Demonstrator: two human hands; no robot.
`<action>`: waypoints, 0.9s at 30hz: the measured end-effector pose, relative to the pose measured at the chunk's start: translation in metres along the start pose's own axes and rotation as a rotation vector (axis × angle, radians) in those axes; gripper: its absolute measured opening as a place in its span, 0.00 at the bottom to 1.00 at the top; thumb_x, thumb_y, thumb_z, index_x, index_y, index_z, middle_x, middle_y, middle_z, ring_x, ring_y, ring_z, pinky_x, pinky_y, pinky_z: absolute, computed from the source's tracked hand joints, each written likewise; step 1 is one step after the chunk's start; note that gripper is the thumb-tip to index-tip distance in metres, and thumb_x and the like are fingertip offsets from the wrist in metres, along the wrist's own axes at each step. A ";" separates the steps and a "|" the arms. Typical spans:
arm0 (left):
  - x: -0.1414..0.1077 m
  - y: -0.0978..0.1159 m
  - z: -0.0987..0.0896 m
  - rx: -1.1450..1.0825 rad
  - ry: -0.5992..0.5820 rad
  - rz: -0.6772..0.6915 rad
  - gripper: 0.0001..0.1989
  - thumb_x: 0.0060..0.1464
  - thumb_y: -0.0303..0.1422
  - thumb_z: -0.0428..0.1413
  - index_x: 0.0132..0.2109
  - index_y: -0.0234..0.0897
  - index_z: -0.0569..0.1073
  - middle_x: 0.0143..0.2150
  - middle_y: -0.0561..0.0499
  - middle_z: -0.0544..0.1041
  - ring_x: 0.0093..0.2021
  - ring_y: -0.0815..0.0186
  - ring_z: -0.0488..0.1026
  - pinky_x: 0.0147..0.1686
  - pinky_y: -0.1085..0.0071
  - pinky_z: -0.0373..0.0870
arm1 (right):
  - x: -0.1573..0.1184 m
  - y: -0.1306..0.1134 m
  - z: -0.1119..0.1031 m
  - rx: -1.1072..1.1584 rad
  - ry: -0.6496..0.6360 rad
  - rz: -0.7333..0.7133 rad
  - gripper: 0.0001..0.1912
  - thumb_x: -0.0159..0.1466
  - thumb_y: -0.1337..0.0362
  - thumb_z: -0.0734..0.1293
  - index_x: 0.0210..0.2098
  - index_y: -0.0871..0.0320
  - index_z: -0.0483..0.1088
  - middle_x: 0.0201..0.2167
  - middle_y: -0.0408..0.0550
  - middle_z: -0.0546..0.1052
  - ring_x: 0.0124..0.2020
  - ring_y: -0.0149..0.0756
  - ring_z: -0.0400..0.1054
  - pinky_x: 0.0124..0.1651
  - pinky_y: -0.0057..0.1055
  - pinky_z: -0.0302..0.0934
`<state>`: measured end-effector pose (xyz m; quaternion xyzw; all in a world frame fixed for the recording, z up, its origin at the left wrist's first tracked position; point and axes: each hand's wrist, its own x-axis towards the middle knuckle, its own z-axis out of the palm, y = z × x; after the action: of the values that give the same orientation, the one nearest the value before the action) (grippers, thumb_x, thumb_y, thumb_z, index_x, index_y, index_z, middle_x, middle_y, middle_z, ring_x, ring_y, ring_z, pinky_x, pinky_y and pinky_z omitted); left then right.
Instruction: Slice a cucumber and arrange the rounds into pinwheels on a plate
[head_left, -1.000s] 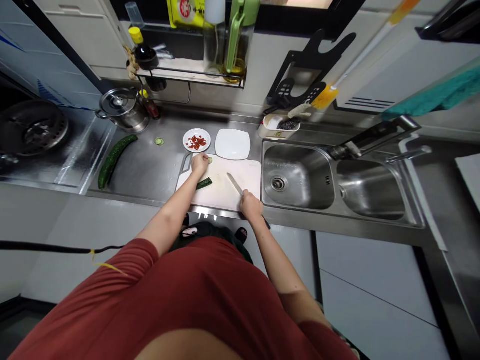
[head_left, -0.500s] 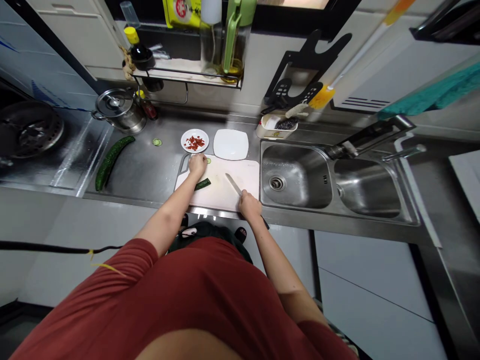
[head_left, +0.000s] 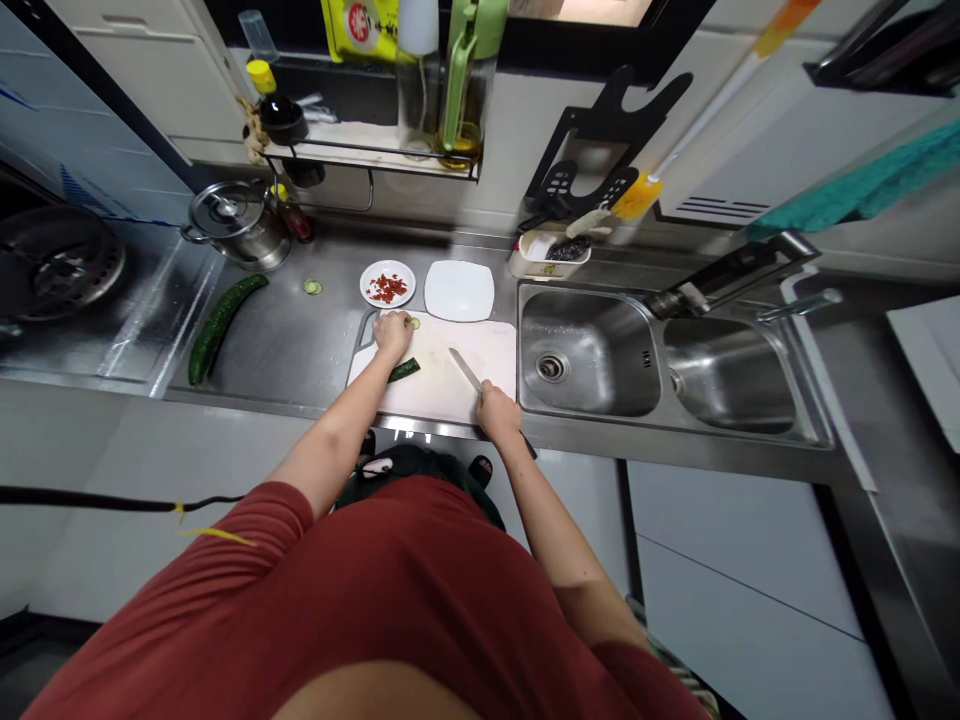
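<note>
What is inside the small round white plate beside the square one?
Small chopped red pieces lie in the small round white plate; whatever is beneath them is hidden.

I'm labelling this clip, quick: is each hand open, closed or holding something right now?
Left hand: fingertips by a cucumber slice near the cutting board's far edge; grip cannot be told.
Right hand: closed, holding the knife.

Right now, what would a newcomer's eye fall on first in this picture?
Probably the long, curved, dark-green cucumber, lying on the shiny steel counter well left of the white cutting board. Next, perhaps, the bright red pieces on the small round white plate behind the board. Then the steel knife blade over the board, its handle in the right hand.
</note>
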<state>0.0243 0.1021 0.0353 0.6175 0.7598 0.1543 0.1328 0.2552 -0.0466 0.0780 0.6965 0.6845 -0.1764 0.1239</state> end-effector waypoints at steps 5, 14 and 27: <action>0.001 0.000 -0.001 -0.038 -0.002 -0.017 0.09 0.53 0.35 0.55 0.39 0.41 0.78 0.43 0.43 0.78 0.48 0.53 0.70 0.49 0.59 0.58 | 0.002 0.001 0.002 0.012 0.013 0.002 0.14 0.70 0.66 0.51 0.52 0.57 0.60 0.44 0.55 0.73 0.44 0.42 0.71 0.44 0.36 0.61; -0.027 -0.014 -0.018 -0.316 0.079 -0.204 0.13 0.55 0.37 0.51 0.45 0.43 0.76 0.39 0.50 0.79 0.40 0.63 0.72 0.41 0.70 0.64 | 0.005 0.004 0.002 0.025 -0.011 -0.001 0.15 0.70 0.64 0.52 0.53 0.57 0.60 0.45 0.56 0.73 0.45 0.42 0.71 0.45 0.35 0.60; -0.087 -0.029 -0.025 -0.278 0.097 -0.017 0.12 0.57 0.36 0.51 0.42 0.41 0.77 0.40 0.47 0.77 0.43 0.62 0.72 0.47 0.69 0.65 | 0.005 0.002 -0.001 0.042 -0.015 0.007 0.15 0.70 0.64 0.52 0.53 0.58 0.61 0.45 0.57 0.74 0.46 0.42 0.70 0.46 0.36 0.60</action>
<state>0.0059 0.0098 0.0479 0.5783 0.7419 0.2868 0.1815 0.2570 -0.0413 0.0766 0.6999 0.6773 -0.1955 0.1150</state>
